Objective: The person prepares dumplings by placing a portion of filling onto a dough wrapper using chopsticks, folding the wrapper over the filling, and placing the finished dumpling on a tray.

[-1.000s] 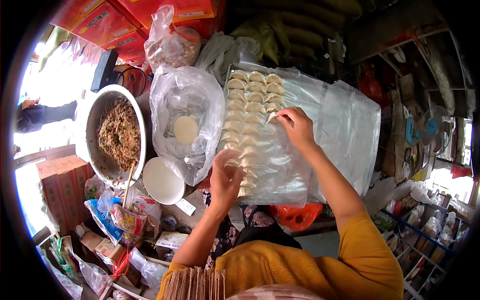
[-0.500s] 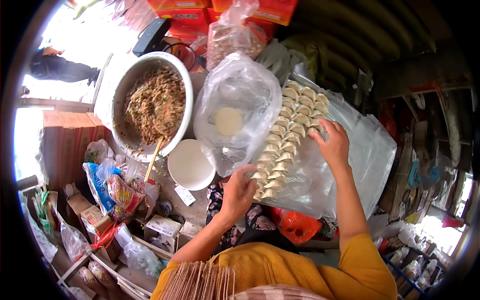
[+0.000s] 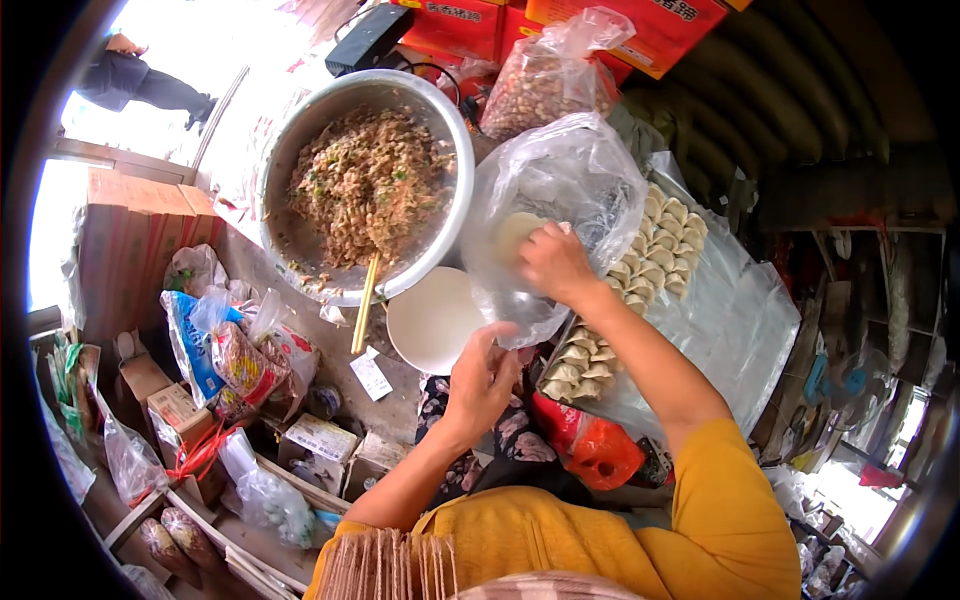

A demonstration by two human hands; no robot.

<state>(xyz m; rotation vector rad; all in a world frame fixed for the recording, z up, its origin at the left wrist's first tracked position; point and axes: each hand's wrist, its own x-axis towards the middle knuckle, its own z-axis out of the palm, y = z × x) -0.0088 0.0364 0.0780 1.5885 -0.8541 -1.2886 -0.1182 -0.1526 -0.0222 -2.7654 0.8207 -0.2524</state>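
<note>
My right hand (image 3: 556,264) is inside a clear plastic bag (image 3: 610,165), its fingers closed at the edge of a round, pale dumpling wrapper (image 3: 514,234). My left hand (image 3: 482,382) hovers below the bag near a white bowl (image 3: 432,318), fingers loosely bent and apart, nothing visible in them. Rows of folded dumplings (image 3: 660,245) lie on a plastic-covered tray (image 3: 735,310) to the right, partly hidden by my right forearm. A large metal basin (image 3: 462,165) of minced filling (image 3: 365,190) stands at the left, with chopsticks (image 3: 366,303) leaning out over its near rim.
A bag of nuts or beans (image 3: 550,85) and red boxes (image 3: 455,30) stand behind the basin. Cartons (image 3: 140,260) and packaged goods (image 3: 245,365) crowd the left. A red plastic bag (image 3: 600,450) lies below the tray. Another person's leg (image 3: 160,90) shows at far left.
My right hand has moved left from the dumplings into the bag, onto the wrapper. My left hand has come away from the dumplings' near end. The view has shifted, moving the basin and tray rightward.
</note>
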